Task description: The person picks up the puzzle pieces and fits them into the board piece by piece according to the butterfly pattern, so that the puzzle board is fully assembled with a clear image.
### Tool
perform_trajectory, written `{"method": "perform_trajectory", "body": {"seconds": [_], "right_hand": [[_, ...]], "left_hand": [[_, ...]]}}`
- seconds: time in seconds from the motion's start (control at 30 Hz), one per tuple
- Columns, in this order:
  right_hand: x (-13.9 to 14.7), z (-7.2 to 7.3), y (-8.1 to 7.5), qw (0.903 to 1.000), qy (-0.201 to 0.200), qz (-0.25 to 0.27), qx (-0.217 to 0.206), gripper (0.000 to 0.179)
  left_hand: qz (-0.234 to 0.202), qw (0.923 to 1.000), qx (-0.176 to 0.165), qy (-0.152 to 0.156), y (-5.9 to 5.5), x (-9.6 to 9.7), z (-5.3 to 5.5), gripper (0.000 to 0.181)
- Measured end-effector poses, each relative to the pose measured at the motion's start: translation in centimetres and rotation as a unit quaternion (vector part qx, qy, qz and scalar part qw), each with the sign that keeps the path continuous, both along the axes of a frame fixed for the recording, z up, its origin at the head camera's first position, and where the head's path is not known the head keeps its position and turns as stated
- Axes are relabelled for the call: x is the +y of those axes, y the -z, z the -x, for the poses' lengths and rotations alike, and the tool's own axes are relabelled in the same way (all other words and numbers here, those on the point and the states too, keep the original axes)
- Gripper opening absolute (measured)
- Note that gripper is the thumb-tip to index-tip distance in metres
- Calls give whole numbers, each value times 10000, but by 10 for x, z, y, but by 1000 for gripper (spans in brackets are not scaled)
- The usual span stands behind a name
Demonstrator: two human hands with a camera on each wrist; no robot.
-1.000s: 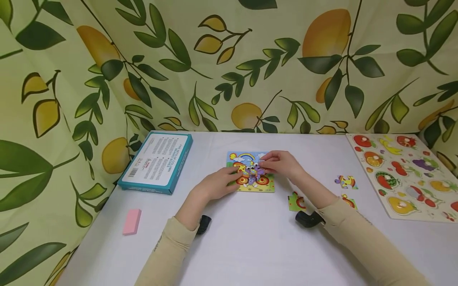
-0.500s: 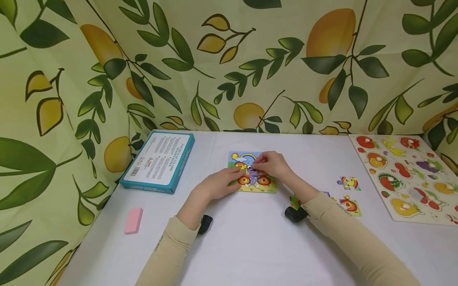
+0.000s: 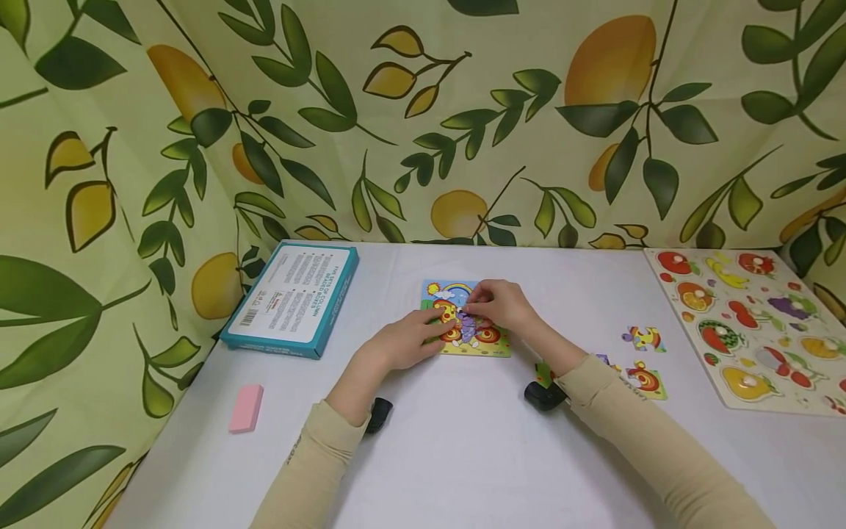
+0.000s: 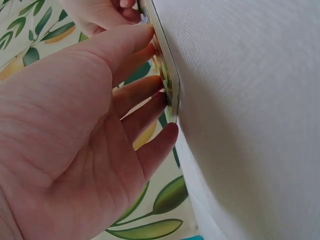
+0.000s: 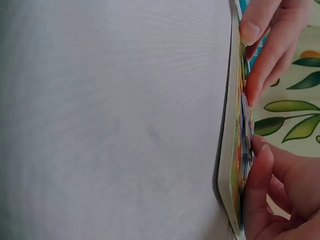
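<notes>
A small jigsaw puzzle board [image 3: 492,350] with a butterfly, sun and rainbow picture lies flat on the white table. My left hand [image 3: 408,339] rests its fingertips on the board's left part, fingers extended; in the left wrist view the fingertips [image 4: 157,95] touch its face and edge. Over the board's upper right my right hand [image 3: 505,305] pinches a purple puzzle piece [image 3: 466,311] between thumb and fingers, low against the picture. The right wrist view shows the right thumb [image 5: 260,172] close to the board's surface. The fingers partly hide the piece.
Loose puzzle pieces lie right of the board: a yellow and purple one [image 3: 646,339], a red spiral one [image 3: 646,380] and a green one [image 3: 543,373] partly behind the right wrist. A fruit peg board [image 3: 740,382], a teal box [image 3: 287,301] and a pink block [image 3: 247,408] lie farther out.
My right hand has moved left and inward over the board with the puzzle piece, then stayed nearly still. The left hand keeps resting on the board with little movement.
</notes>
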State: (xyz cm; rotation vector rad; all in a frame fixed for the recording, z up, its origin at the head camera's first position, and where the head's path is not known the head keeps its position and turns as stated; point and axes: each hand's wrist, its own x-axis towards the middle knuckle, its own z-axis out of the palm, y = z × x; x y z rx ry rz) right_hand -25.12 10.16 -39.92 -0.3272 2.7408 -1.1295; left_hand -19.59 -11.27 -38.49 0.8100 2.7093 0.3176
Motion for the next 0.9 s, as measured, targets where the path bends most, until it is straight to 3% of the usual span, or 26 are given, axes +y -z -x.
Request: {"method": "perform_trajectory", "body": {"seconds": [0.17,0.9], "right_hand": [[1,1,2,9996,66,160,-217,22],[-2,3,3,9999,-14,-60,134,19]], "left_hand": [[-7,10000,13,8,0,0,0,48],[-58,10000,-20,-46,-1,0,0,48]]}}
